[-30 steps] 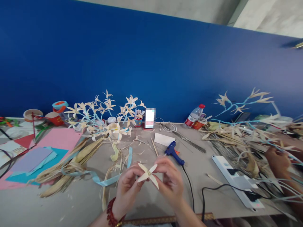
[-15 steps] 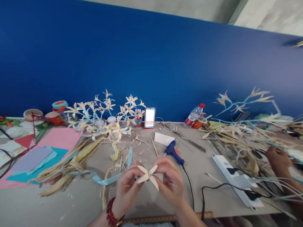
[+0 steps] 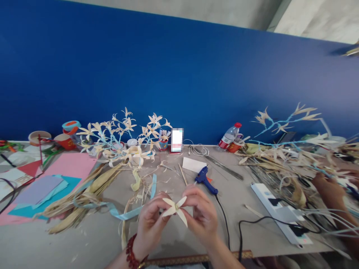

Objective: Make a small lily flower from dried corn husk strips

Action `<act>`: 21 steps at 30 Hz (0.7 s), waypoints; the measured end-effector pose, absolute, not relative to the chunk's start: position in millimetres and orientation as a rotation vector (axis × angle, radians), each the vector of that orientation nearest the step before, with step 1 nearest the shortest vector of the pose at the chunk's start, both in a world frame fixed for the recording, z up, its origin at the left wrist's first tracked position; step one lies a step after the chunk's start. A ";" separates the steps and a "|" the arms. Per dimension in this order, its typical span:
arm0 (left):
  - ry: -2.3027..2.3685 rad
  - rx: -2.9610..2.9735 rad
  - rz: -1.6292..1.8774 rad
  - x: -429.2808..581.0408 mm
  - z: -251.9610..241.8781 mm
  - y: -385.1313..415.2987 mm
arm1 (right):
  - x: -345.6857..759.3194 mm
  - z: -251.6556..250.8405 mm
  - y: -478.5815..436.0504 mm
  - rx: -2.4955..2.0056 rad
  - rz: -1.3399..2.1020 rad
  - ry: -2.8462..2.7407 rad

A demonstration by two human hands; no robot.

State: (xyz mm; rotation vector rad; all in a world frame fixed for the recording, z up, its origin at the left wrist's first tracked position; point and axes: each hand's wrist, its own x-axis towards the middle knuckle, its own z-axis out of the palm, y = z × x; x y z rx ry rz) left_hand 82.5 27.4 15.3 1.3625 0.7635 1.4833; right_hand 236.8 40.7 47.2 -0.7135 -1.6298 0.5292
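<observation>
Between my hands, over the front of the table, is a pale cream flower (image 3: 176,210) with four pointed petals spread around a small greenish centre. My left hand (image 3: 155,216) pinches its left petals between thumb and fingers; a red beaded bracelet circles that wrist. On the other side, my right hand (image 3: 201,215) has its thumb and fingers closed at the right petals. Whatever lies behind the bloom is hidden by my fingers. Just beyond my right hand rests a blue glue gun (image 3: 206,179), its cord running toward me. A light-blue ribbon (image 3: 123,214) lies left of my left hand.
Finished flower branches (image 3: 112,136) stand at the back left, near a phone (image 3: 176,141). Dried husks (image 3: 92,194) and coloured paper (image 3: 74,164) cover the left. A power strip (image 3: 280,215) with cables lies right, beside a co-worker's hand (image 3: 328,188). A bottle (image 3: 230,137) stands behind.
My hands and the flower stay almost still. At the right, the co-worker's hand has shifted slightly, and another hand now shows at the right edge.
</observation>
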 end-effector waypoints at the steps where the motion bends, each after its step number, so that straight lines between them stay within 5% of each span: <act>1: 0.762 1.359 1.486 82.6 15.5 27.4 | 236.8 47.2 40.6 -0.712 0.530 -1.633; 21: 0.722 1.477 1.515 82.1 12.8 30.3 | 236.9 45.6 43.0 -0.694 0.573 -1.606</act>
